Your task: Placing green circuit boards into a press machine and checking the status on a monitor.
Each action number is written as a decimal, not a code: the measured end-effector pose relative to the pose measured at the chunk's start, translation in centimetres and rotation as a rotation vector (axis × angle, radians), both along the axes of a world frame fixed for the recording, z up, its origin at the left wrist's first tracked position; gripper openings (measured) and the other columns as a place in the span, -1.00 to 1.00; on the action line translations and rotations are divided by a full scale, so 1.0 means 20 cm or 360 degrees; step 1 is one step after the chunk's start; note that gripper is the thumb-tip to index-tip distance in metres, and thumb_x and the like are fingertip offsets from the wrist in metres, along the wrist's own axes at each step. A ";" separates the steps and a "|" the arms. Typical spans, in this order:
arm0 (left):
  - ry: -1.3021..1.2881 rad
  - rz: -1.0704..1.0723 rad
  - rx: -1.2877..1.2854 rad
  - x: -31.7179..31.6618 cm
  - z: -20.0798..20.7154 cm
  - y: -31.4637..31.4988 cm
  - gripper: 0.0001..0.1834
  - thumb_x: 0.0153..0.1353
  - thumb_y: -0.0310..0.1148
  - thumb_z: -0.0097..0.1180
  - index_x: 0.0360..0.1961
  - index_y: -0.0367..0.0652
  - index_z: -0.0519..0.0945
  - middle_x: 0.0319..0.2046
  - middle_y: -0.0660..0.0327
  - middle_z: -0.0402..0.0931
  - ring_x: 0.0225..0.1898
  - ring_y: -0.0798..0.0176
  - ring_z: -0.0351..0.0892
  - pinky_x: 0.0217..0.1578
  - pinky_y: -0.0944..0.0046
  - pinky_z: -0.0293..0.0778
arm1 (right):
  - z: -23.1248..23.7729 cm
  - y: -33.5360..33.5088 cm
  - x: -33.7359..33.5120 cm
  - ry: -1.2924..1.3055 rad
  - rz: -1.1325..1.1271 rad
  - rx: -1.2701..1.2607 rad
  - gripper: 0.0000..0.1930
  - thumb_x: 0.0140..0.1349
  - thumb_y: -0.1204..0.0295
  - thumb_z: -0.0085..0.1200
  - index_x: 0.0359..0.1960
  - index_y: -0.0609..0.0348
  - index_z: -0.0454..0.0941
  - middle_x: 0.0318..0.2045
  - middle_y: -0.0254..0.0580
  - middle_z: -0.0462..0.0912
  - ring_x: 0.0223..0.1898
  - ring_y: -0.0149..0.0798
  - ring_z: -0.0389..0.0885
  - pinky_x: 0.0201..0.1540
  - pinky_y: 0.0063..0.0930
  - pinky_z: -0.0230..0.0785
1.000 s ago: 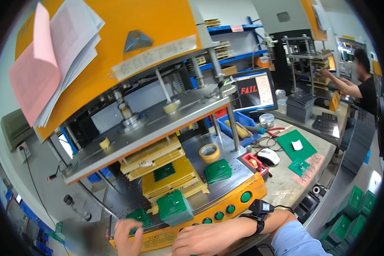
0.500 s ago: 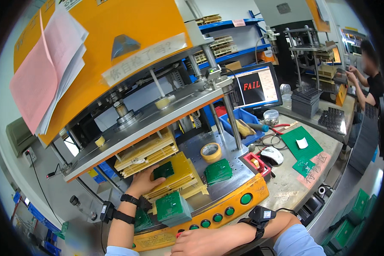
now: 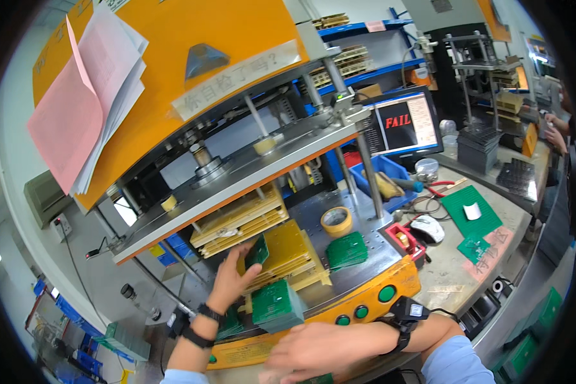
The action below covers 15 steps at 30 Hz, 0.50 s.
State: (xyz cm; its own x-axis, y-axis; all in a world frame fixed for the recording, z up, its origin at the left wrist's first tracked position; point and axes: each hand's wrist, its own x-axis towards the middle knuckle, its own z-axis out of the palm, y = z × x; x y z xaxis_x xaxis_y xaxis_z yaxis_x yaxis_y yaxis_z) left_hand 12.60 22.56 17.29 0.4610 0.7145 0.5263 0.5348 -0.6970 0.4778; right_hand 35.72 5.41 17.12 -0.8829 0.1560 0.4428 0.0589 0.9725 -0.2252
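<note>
Machinery [image 3: 253, 29] is standing beyond our left grip [image 3: 229, 281], where we're pinching a green board [image 3: 258, 251]; we cannot judge our right grip [image 3: 326, 349].

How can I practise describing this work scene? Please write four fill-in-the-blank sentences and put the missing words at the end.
The person's ____ hand holds the dark green rectangular circuit board.
The white computer mouse lies to the ____ of the red plastic holder.
The large letters on the black-framed monitor are ____.
The visible round push buttons on the orange front panel are ____.
Missing words: left; right; red; green.
</note>
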 end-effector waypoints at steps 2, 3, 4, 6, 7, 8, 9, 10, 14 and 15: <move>-0.0507 -0.0161 -0.0185 -0.06 -0.04 -0.28 -0.24 0.25 0.11 0.20 0.25 -0.24 0.32 0.18 -0.04 0.43 0.23 0.01 0.46 0.23 0.07 0.37 | 0.10 0.02 0.02 -0.0368 -0.0310 -0.0285 -0.51 0.35 0.19 0.12 0.19 0.21 0.41 0.01 0.01 0.57 0.05 0.07 0.56 0.03 -0.25 0.47; -0.0834 -0.0238 -0.0255 -0.07 -0.05 -0.44 -0.23 0.26 0.17 0.17 0.24 -0.21 0.31 0.21 -0.03 0.39 0.24 0.00 0.44 0.22 0.01 0.39 | 0.09 0.03 0.01 -0.0353 -0.0250 -0.0282 -0.51 0.35 0.19 0.12 0.19 0.21 0.41 0.01 0.01 0.57 0.05 0.07 0.56 0.03 -0.25 0.47; -0.1019 -0.0194 -0.0303 -0.06 -0.07 -0.58 -0.14 0.23 0.27 0.12 0.30 -0.20 0.26 0.24 0.00 0.37 0.24 -0.04 0.44 0.20 -0.04 0.42 | 0.06 0.04 0.02 0.0070 -0.0377 -0.0259 -0.47 0.32 0.15 0.15 0.20 0.21 0.40 0.02 0.02 0.56 0.03 0.08 0.57 -0.01 -0.24 0.49; -0.1268 -0.0138 -0.0392 -0.03 -0.11 -0.79 0.04 0.15 0.46 0.01 0.39 -0.15 0.16 0.27 0.04 0.35 0.26 -0.12 0.41 0.20 -0.16 0.43 | 0.01 0.07 0.01 0.0663 -0.0532 -0.0207 -0.38 0.26 0.07 0.20 0.22 0.20 0.38 0.04 0.04 0.55 0.02 0.08 0.57 -0.02 -0.23 0.50; -0.1305 -0.0123 -0.0355 -0.03 -0.16 -0.86 0.11 0.12 0.53 -0.07 0.44 -0.10 0.10 0.31 0.05 0.30 0.30 -0.16 0.35 0.23 -0.20 0.38 | -0.02 0.09 -0.03 0.0828 -0.0548 -0.0169 -0.34 0.24 0.03 0.21 0.24 0.20 0.37 0.06 0.06 0.54 0.05 0.08 0.56 0.01 -0.22 0.48; -0.1373 -0.0060 -0.0285 0.00 -0.19 -0.92 0.15 0.09 0.56 -0.08 0.45 -0.12 0.08 0.33 0.03 0.26 0.32 -0.18 0.32 0.24 -0.23 0.36 | -0.05 0.11 -0.06 0.0804 -0.0490 -0.0231 -0.23 0.21 -0.03 0.23 0.30 0.22 0.29 0.11 0.12 0.50 0.11 0.12 0.51 0.10 -0.17 0.43; -0.1437 -0.0007 -0.0213 0.04 -0.22 -0.97 0.19 0.06 0.59 -0.08 0.46 -0.14 0.06 0.35 0.02 0.23 0.33 -0.21 0.29 0.25 -0.26 0.34 | -0.08 0.10 -0.08 0.0819 -0.0450 -0.0267 -0.23 0.21 -0.03 0.23 0.30 0.22 0.29 0.11 0.12 0.50 0.11 0.12 0.51 0.10 -0.17 0.43; -0.1425 0.0042 -0.0221 0.06 -0.26 -1.00 0.19 0.06 0.59 -0.08 0.46 -0.14 0.06 0.35 0.02 0.23 0.33 -0.21 0.29 0.25 -0.26 0.34 | -0.11 0.10 -0.11 0.0819 -0.0371 -0.0340 -0.19 0.20 -0.05 0.23 0.32 0.24 0.26 0.14 0.13 0.47 0.14 0.14 0.49 0.14 -0.15 0.40; -0.1456 0.0182 0.0205 0.09 -0.36 -1.01 0.28 0.00 0.61 -0.04 0.47 -0.21 0.00 0.37 -0.02 0.18 0.35 -0.25 0.24 0.31 -0.24 0.26 | -0.19 0.08 -0.19 0.0743 -0.0286 -0.0411 -0.05 0.12 -0.14 0.26 0.36 0.29 0.20 0.19 0.14 0.44 0.18 0.13 0.46 0.18 -0.12 0.35; -0.1492 0.0185 0.0243 0.08 -0.38 -1.00 0.31 -0.02 0.61 -0.01 0.47 -0.22 -0.01 0.37 -0.03 0.18 0.36 -0.26 0.24 0.33 -0.23 0.23 | -0.19 0.07 -0.20 0.0743 -0.0318 -0.0326 -0.04 0.10 -0.16 0.26 0.34 0.31 0.23 0.19 0.10 0.45 0.16 0.09 0.48 0.13 -0.16 0.36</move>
State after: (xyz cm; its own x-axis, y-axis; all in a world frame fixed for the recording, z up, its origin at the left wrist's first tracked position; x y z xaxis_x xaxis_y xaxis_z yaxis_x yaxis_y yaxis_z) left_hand 14.19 2.56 9.76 -0.2649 0.6223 0.7366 0.0503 -0.7539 0.6550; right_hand 31.81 6.85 13.22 -0.5441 0.4247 0.7236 0.0863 0.8862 -0.4552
